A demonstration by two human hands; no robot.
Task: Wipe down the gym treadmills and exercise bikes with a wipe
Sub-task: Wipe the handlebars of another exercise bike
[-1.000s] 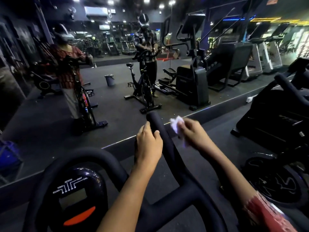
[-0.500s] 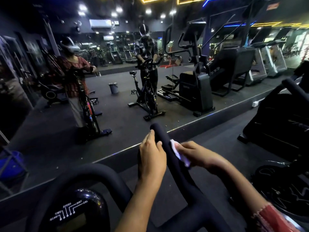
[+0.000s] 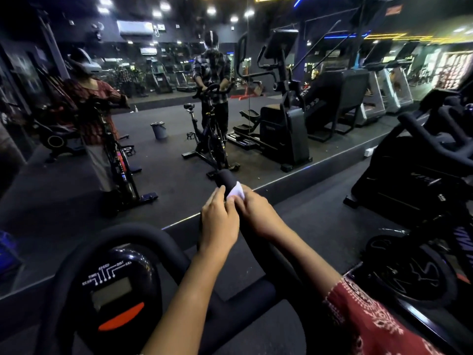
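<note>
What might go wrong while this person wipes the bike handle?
1. The wipe is small and pinched only by the right hand near the tip of the handlebar. It could slip off and drop to the floor.
2. The left hand grips the handlebar just below the wipe, so the stretch under it may get skipped.
3. The console sits off to the side and could be forgotten.

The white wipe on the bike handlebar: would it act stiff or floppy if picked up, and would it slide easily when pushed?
Probably floppy: the wipe drapes creased over the round handlebar under the right hand. Likely very light, since fingers alone hold it. It should slide along the handlebar if pressed, though it may bunch.
</note>
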